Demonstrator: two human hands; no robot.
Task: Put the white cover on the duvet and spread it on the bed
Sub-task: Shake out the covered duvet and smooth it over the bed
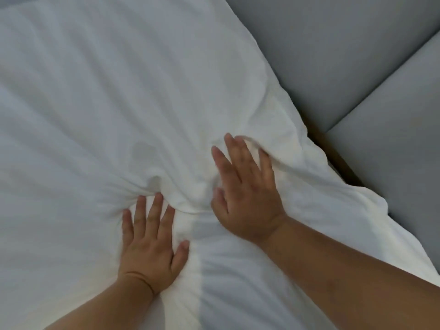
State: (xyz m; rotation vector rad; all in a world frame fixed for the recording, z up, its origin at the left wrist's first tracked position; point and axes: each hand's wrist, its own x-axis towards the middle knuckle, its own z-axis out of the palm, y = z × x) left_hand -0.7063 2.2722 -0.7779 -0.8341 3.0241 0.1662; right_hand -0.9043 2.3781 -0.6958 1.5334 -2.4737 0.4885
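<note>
I am pressing both hands flat, fingers spread and gripping nothing, on the white cover (95, 91) lying over the bed: left hand (150, 241), right hand (245, 194). Smoothing, I think (nearly done). Next, I should push out the bunched folds (166, 186).

So we've got the duvet (119, 91) spread over most of the bed, taking up the whole left and middle. Both our hands lie flat on top of it, left hand (150, 244) nearer us, right hand (245, 194) just beyond and to its right. Fabric bunches up between them. The padded headboard (345, 55) sits off to the right, past the duvet's edge.
</note>
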